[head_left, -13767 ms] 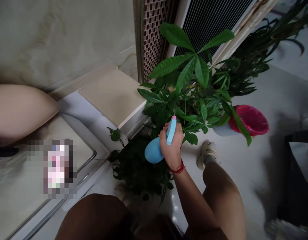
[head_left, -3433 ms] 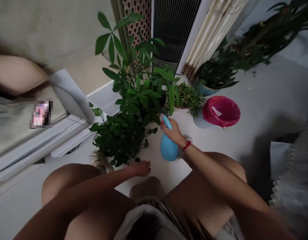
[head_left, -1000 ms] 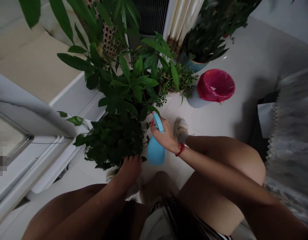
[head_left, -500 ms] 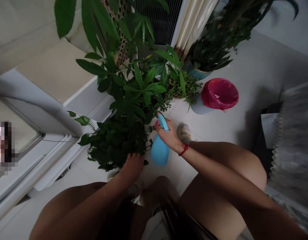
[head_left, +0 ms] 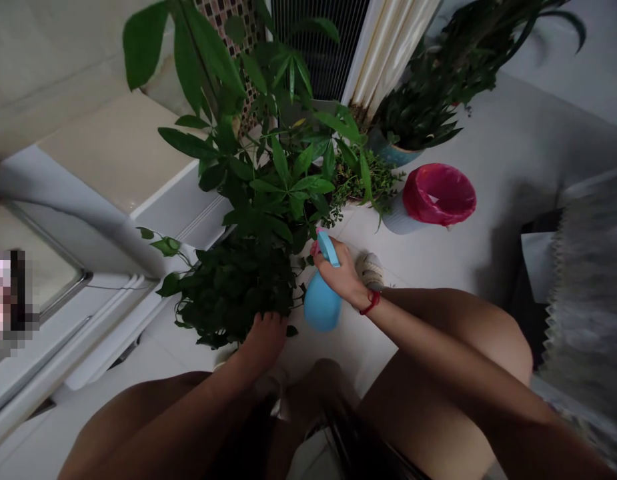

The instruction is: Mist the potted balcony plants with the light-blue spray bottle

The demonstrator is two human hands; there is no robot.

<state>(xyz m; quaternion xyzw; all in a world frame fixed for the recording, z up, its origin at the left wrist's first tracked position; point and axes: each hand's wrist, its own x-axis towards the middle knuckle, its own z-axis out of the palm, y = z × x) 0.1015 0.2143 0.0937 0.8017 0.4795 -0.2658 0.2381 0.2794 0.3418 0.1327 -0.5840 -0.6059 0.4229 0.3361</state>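
Note:
My right hand [head_left: 339, 272] grips a light blue plastic spray bottle [head_left: 322, 304] by its neck, with the bottle's round body hanging below and a red cord around my wrist. My left hand [head_left: 267, 341] reaches in from the lower left, its fingers at the bottom edge of a bushy dark green potted plant [head_left: 233, 290]. Its pot is hidden by the leaves. I cannot tell if those fingers grip the foliage. Behind it rises a tall money tree [head_left: 275, 163], its pot also hidden, and the bottle's nozzle sits close to its lower leaves.
A low pot of small-leaved greenery [head_left: 363, 180] and a blue-potted plant [head_left: 405, 137] stand behind. A grey bin with a pink liner [head_left: 438, 197] is on the tiled floor [head_left: 453, 267]. A white window frame [head_left: 108, 313] runs along the left. My knees and a sandal show below.
My left hand has risen from near the floor to the plant's lower leaves. The view has tilted closer over the plants. My right hand still has the spray bottle.

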